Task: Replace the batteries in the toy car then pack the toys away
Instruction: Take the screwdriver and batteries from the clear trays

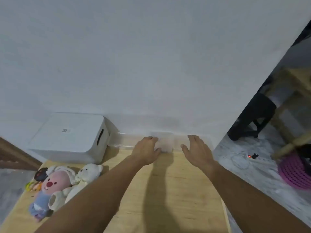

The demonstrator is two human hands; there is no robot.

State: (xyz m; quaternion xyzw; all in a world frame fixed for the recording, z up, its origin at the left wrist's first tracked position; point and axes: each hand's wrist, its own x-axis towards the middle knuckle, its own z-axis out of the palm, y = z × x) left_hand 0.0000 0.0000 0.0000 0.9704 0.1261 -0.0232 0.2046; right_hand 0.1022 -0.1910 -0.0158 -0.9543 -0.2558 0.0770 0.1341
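The left hand (146,149) curls on a see-through plastic box (165,140). The right hand (196,149) is flat and open, holding nothing, over the smooth wooden table (176,190).

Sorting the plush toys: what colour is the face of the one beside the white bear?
Pink, with a red nose, in the head view.

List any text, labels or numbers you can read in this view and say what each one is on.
No text is readable anywhere.
White storage box: a small square sticker on its lid, perhaps a QR code, too small and blurred to read.
Clear plastic container, plush toys, wooden table: no print visible.
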